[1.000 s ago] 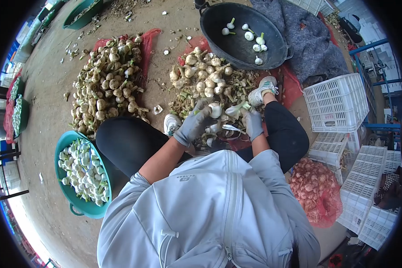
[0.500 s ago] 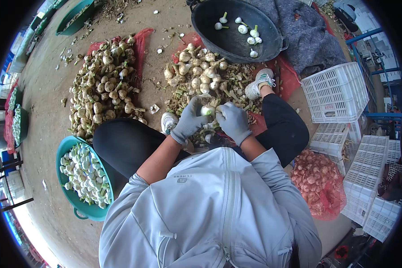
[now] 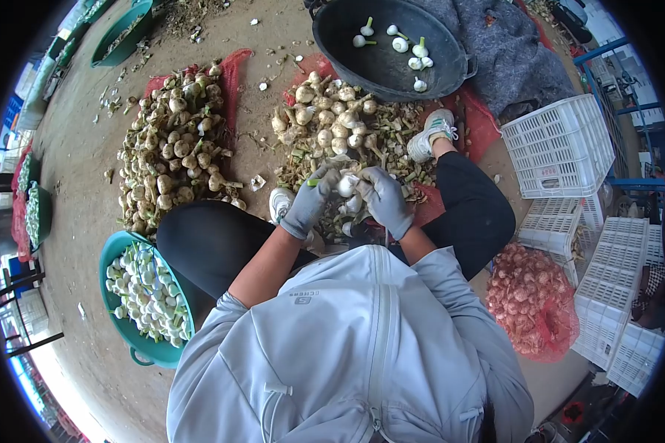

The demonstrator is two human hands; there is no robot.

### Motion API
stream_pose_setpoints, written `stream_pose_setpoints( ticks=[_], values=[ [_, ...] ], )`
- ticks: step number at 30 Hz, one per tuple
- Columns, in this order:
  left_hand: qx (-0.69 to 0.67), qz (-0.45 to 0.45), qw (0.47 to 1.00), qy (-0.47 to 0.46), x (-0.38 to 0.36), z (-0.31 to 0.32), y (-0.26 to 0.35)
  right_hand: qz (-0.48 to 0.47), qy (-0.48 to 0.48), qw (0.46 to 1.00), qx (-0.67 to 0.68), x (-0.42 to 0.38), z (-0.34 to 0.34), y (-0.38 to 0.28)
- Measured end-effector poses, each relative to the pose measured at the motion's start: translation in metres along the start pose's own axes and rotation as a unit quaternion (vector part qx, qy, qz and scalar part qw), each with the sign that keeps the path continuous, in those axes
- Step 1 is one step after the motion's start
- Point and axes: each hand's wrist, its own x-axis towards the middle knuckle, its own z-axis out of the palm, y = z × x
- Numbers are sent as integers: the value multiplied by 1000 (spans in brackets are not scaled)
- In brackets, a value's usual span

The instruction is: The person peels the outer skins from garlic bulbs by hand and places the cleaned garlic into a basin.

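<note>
Between my gloved hands is a white garlic bulb, its green stem pointing left. My left hand is closed around the stem side of the bulb. The fingers of my right hand pinch at the bulb's right side, where loose pale skin shows; I cannot make out exactly what they grip. Just beyond the hands lies a heap of unpeeled garlic on stalks and peelings. A black tub with several cleaned bulbs stands behind that heap.
Left of my leg sits a green basin of cleaned garlic. A larger pile of dirty garlic lies at left. On the right are white crates and a red net bag of garlic. A grey cloth lies beside the tub.
The bulb has turned in my hands, its green stem now showing at the left and its white side toward the right. My right hand's fingers have shifted on its skin.
</note>
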Motion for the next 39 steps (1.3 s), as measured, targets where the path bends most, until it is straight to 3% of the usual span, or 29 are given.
stream_pose_setpoints(
  ticks=[1,2,3,4,5,6,7,9,10,12,13,14,15,16,17,18,19,20,21,22,23,24,27,28,30,31,33,38,39],
  values=[
    [94,-59,994,-20,1,-4,5,-14,22,999,-40,-1,1,-1],
    [95,-60,993,-19,0,-3,4,-30,44,995,-81,0,2,-1],
    [-20,-87,995,-42,-1,0,3,-34,97,991,-89,0,6,11],
    [-134,-115,982,-65,-1,2,2,46,126,988,-76,4,5,25],
    [-15,-52,997,-50,-2,5,10,127,153,978,-63,9,-1,48],
    [-14,-53,997,-51,-1,5,11,218,193,951,101,6,-2,120],
    [-95,-52,993,-50,0,5,12,256,169,952,-14,8,-20,88],
    [-218,-82,973,0,1,3,12,211,112,971,7,0,-14,133],
    [-217,-80,973,-1,3,3,12,226,84,968,66,1,-8,103],
    [-206,-82,975,-10,5,5,5,65,46,985,153,7,0,44],
    [-216,-103,971,-19,9,-1,-8,82,-6,977,197,4,9,46],
    [-213,-143,966,-13,18,-8,-21,205,-54,955,207,1,4,24],
    [-208,-183,961,-7,27,-13,-28,140,-11,985,98,-2,8,38],
    [-187,-169,968,-5,36,-12,-29,205,-25,973,104,-3,7,55],
    [-212,-184,956,90,53,-11,-33,269,-39,956,110,-4,3,72],
    [-206,-159,962,89,76,-16,-35,228,-10,972,59,-6,3,78],
    [-134,-132,978,92,97,-5,-19,222,-33,974,-31,-3,1,78],
    [-164,-97,980,50,120,6,-2,215,-55,967,-123,0,-2,75],
    [-130,-75,988,46,145,14,10,161,-4,977,-140,-2,0,71],
    [-122,-17,992,-4,174,11,7,179,-23,977,-111,-1,-1,63],
    [-72,-9,997,30,192,11,12,197,-42,976,-82,-1,-2,58],
    [-57,55,996,26,202,18,19,141,-19,974,-177,-7,7,77],
    [117,-49,974,189,217,-26,-31,130,-43,972,-194,-6,9,76],
    [108,-61,971,204,216,-49,-56,136,-40,971,-192,-4,7,75],
    [379,-99,886,248,218,-109,-116,163,-128,966,-157,-4,7,77],
    [471,-116,837,255,203,-101,-108,206,-136,957,-154,-2,10,71],
    [601,-202,751,180,193,-90,-98,209,-127,961,-125,2,11,58],
    [587,-241,761,137,206,-133,-138,196,-115,967,-115,7,13,56],
    [423,-252,857,156,200,-135,-135,190,-98,971,-107,8,12,54]
  ],
)
